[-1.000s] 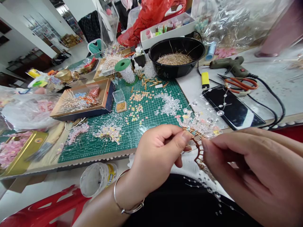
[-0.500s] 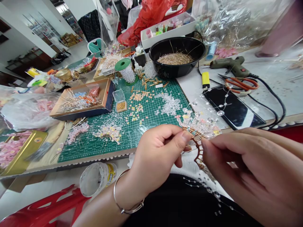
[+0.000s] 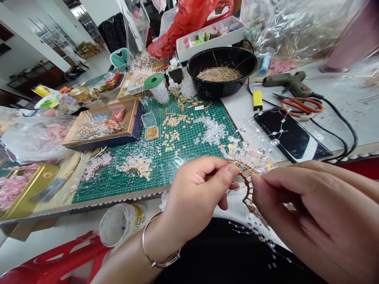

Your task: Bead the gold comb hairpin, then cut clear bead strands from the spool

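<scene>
My left hand (image 3: 198, 191), with a silver bangle on its wrist, pinches a beaded hair ornament (image 3: 248, 189) between thumb and forefinger. The ornament has a curved gold-coloured openwork frame, a cluster of clear, pink and yellow beads (image 3: 247, 152) along its top, and strands of clear beads (image 3: 262, 236) dangling below. At the frame's right side, the thumb and forefinger of my right hand (image 3: 314, 205) are pressed together. Whether a wire or thread is between those fingertips is too small to tell. Part of the ornament is hidden behind both hands.
A green cutting mat (image 3: 189, 154) bears loose beads, a small box of gold beads (image 3: 152, 133) and a bead spool (image 3: 156, 88). Behind stands a black bowl (image 3: 222, 88) of gold wires. Rightward lie a phone (image 3: 291, 132), orange-handled pliers (image 3: 302, 107), a yellow lighter (image 3: 257, 100) and a glue gun (image 3: 286, 81).
</scene>
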Demonstrator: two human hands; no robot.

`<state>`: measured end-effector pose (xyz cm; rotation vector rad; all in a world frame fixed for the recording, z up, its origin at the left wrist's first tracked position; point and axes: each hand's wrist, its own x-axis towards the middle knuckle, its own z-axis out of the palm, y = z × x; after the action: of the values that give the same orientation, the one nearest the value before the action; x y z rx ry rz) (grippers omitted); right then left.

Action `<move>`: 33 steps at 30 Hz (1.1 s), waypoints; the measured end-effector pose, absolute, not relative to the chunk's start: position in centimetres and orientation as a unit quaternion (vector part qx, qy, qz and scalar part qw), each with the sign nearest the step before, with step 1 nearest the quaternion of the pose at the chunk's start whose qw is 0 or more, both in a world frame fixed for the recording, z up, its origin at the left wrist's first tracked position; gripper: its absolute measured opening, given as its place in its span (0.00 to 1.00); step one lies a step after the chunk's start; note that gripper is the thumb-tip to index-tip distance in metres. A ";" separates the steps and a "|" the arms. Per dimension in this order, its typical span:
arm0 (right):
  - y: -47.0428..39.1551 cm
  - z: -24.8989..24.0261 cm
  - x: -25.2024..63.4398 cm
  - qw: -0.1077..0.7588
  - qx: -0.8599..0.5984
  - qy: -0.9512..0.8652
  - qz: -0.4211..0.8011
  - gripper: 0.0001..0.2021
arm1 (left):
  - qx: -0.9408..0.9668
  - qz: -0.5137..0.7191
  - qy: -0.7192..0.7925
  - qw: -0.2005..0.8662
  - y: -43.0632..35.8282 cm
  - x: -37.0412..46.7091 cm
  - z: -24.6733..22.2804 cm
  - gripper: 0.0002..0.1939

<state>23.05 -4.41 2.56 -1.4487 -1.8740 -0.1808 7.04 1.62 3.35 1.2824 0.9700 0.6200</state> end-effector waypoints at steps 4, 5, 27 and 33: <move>-4.3 2.5 23.0 0.374 -0.567 -0.730 -0.073 0.05 | 0.564 0.276 0.426 0.651 1.6 7.0 3.3 0.12; -4.3 2.4 23.0 0.374 -0.566 -0.731 -0.074 0.05 | 0.564 0.277 0.425 0.652 1.6 7.0 3.2 0.12; -4.4 2.7 23.0 0.369 -0.556 -0.738 -0.103 0.06 | 0.582 0.267 0.432 0.635 1.4 7.1 3.5 0.13; -4.6 2.7 23.1 0.376 -0.556 -0.736 -0.089 0.06 | 0.588 0.266 0.434 0.628 1.4 7.0 3.6 0.14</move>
<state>23.10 -4.58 2.66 -1.4235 -1.8828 -0.2271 7.02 1.45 3.61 1.3479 0.9955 0.6091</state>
